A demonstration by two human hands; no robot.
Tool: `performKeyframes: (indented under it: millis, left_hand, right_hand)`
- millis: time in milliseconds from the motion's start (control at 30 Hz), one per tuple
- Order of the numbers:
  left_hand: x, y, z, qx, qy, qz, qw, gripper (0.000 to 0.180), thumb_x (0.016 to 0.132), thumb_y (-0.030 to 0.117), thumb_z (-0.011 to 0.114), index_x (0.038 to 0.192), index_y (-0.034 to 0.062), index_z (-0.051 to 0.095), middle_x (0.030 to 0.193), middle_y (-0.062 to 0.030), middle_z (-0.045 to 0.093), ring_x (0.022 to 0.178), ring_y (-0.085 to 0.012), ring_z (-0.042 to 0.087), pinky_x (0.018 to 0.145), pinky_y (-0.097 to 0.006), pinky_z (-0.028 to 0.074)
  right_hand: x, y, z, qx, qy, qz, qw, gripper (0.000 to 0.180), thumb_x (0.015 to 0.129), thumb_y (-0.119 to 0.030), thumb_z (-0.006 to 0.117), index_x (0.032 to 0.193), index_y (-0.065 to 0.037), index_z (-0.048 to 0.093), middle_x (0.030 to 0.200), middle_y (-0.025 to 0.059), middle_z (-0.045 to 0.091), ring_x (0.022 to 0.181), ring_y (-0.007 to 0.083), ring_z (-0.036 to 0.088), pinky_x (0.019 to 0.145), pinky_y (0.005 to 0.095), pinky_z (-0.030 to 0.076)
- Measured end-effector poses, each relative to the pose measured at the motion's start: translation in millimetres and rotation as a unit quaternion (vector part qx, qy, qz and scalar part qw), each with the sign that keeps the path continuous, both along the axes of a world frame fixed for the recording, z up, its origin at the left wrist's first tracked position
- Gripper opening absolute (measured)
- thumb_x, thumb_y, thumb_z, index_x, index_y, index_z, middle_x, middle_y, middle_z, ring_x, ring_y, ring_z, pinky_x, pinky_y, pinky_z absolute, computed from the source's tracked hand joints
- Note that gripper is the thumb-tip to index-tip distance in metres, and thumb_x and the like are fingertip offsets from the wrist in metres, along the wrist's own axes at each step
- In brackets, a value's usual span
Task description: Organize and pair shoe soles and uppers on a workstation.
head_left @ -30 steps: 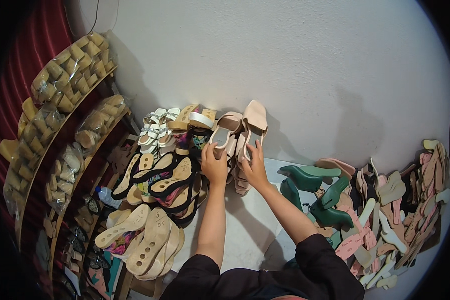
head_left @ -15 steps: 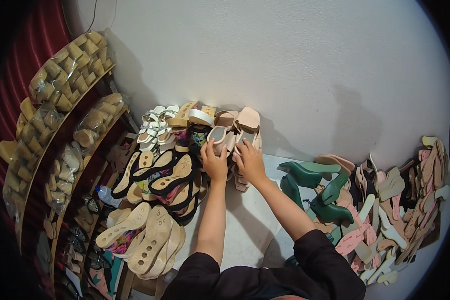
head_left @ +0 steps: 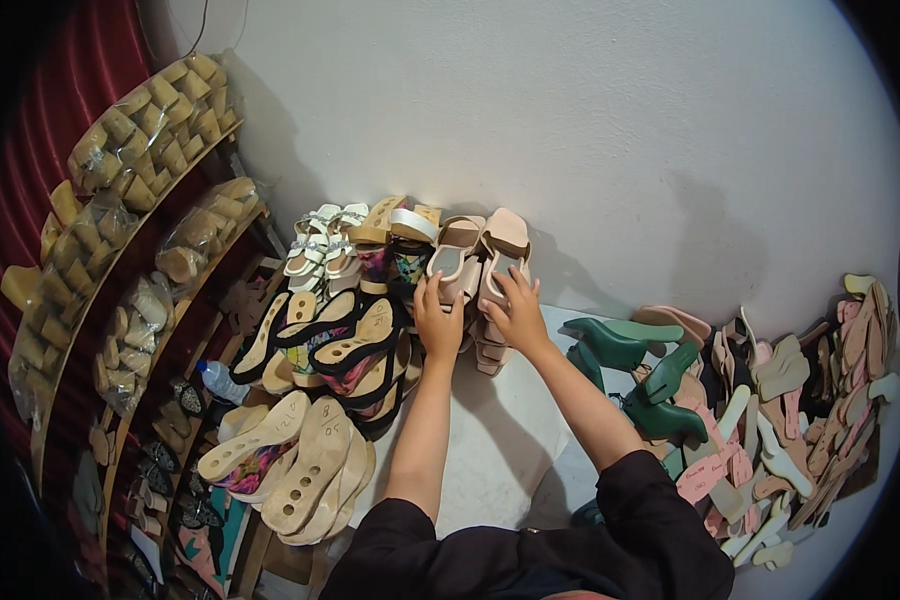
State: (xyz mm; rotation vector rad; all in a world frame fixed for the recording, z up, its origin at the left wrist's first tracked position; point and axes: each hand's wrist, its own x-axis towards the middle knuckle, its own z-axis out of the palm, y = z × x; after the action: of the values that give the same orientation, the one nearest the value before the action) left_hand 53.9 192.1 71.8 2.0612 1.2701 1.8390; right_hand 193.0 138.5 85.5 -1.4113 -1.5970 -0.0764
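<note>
A pair of pale pink square-toed sandals stands against the wall, on top of further pale pink footwear stacked below. My left hand [head_left: 439, 322] has its thumb and fingers around the near end of the left pink sandal [head_left: 450, 262]. At the near end of the right pink sandal [head_left: 508, 232], my right hand [head_left: 520, 312] is open, fingers spread along its side and thumb beside it. Just left of the pair are wedge sandals [head_left: 375, 232] with patterned fabric and white studded sandals [head_left: 312, 250]. Black-edged wedge sandals [head_left: 355, 350] lie nearest my left wrist.
Beige wedge soles [head_left: 310, 475] lie at front left, beside a curved-looking shelf [head_left: 155, 215] holding bagged heel blocks [head_left: 155, 115]. Green shoe lasts [head_left: 660, 380] and a heap of insoles [head_left: 820, 400] lie on the right. A white surface [head_left: 490, 440] spreads below my forearms; a wall rises behind.
My right hand has shifted right and its fingers have spread wider. My left hand stays at the left sandal. The left side of the view has shifted slightly rightward.
</note>
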Motion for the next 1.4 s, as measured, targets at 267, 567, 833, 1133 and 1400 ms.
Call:
performKeyframes:
  millis: [267, 567, 833, 1133, 1400]
  left_hand:
    - [-9, -4, 2, -0.023, 0.019, 0.016, 0.999, 0.055, 0.075, 0.011, 0.067, 0.125, 0.008, 0.043, 0.117, -0.0182, 0.048, 0.108, -0.0348, 0.049, 0.091, -0.04, 0.04]
    - [-6, -27, 3, -0.041, 0.031, -0.013, 0.999, 0.054, 0.075, 0.01, 0.065, 0.124, 0.0065, 0.043, 0.117, -0.0186, 0.047, 0.109, -0.0348, 0.047, 0.092, -0.04, 0.039]
    - [4, -137, -49, -0.049, 0.036, -0.062, 0.996, 0.052, 0.075, 0.01, 0.064, 0.123, 0.0052, 0.043, 0.117, -0.0189, 0.047, 0.11, -0.0349, 0.046, 0.093, -0.04, 0.037]
    - [10, -309, -139, -0.07, 0.067, -0.185, 0.978, 0.051, 0.075, 0.009, 0.062, 0.122, 0.0037, 0.043, 0.118, -0.0192, 0.046, 0.111, -0.0349, 0.045, 0.094, -0.04, 0.036]
    - [27, -369, -145, -0.138, 0.074, -0.278, 0.948, 0.049, 0.075, 0.008, 0.061, 0.121, 0.0023, 0.043, 0.118, -0.0195, 0.046, 0.111, -0.035, 0.044, 0.095, -0.04, 0.035]
  right_hand:
    - [-22, 0, 4, -0.085, -0.008, -0.063, 0.994, 0.049, 0.074, -0.035, 0.065, 0.119, -0.02, 0.052, 0.133, 0.0094, 0.043, 0.126, 0.0387, 0.034, 0.095, 0.0719, 0.01]
    - [-7, -33, 19, -0.127, -0.044, -0.043, 0.99, 0.07, 0.071, -0.036, 0.067, 0.134, -0.025, 0.037, 0.143, 0.0167, 0.023, 0.132, 0.0402, 0.019, 0.097, 0.0691, 0.012]
    - [7, -145, -20, -0.038, 0.024, -0.04, 0.998, 0.059, 0.073, -0.034, 0.066, 0.127, -0.021, 0.047, 0.137, 0.0164, 0.031, 0.126, 0.0355, 0.031, 0.099, 0.0598, 0.018]
    - [47, -345, -94, -0.131, 0.178, -0.183, 0.958, 0.014, 0.076, -0.026, 0.064, 0.078, -0.012, 0.068, 0.1, 0.0047, 0.061, 0.116, 0.0286, 0.043, 0.101, 0.0527, 0.017]
    - [79, -481, -108, -0.103, 0.168, -0.326, 0.925, 0.02, 0.073, -0.018, 0.063, 0.091, -0.009, 0.063, 0.103, 0.0082, 0.058, 0.109, 0.0288, 0.046, 0.095, 0.0454, 0.026]
